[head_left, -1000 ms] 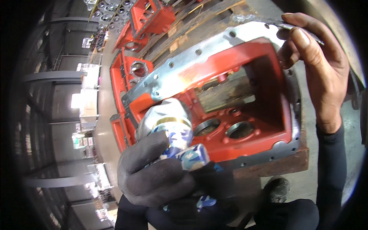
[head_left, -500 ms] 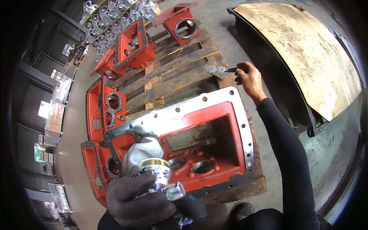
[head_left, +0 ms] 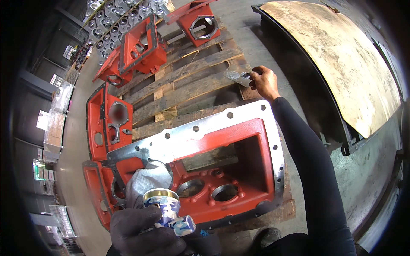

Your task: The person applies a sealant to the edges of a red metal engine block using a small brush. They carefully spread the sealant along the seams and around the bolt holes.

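Observation:
My left hand [head_left: 143,232], in a dark glove, grips a small can [head_left: 164,209] with a gold lid and a blue camouflage pattern, together with a grey rag [head_left: 145,179], at the near left corner of a big red cast housing [head_left: 222,162] with a bare metal flange. My right hand [head_left: 265,81], bare, reaches far out over the wooden pallet [head_left: 188,77] and pinches a small clear plastic bag [head_left: 237,76] lying on its boards.
More red housings lie on the pallet at the left [head_left: 106,123] and at the back [head_left: 141,47], [head_left: 198,25]. Several grey metal castings [head_left: 119,17] are stacked beyond. A large curved rusty plate [head_left: 341,64] stands on the concrete floor at the right. My shoe [head_left: 267,237] shows below.
My right hand has left the housing's flange and stretched out to the plastic bag on the pallet. The view has pulled back from the housing. My left hand still holds the can and rag.

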Demonstrator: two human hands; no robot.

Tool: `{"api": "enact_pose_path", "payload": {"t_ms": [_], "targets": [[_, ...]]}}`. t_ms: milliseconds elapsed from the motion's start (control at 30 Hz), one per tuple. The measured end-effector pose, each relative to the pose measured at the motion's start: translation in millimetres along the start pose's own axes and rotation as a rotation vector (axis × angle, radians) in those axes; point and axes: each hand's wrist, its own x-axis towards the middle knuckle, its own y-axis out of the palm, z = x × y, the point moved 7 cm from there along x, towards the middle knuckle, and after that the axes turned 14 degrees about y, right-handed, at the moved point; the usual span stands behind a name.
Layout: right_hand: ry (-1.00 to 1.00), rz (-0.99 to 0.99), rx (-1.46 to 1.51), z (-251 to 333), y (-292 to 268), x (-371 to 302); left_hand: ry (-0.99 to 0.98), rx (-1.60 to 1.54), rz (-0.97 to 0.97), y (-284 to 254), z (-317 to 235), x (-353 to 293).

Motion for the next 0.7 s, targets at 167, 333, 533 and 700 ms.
{"api": "enact_pose_path", "payload": {"t_ms": [167,333,533,700], "targets": [[0.005,0.005,-0.048,-9,5,6,-0.569,-0.5,0.105,1,26,-3],[-0.03,0.006,-0.131,-9,15,14,-0.653,-0.514,0.126,4,32,-13],[-0.019,0.03,-0.056,-6,26,14,-0.323,-0.374,0.098,3,29,-3],[0.027,0.028,-0.029,-11,24,11,-0.632,-0.504,0.212,9,35,-20]]}}
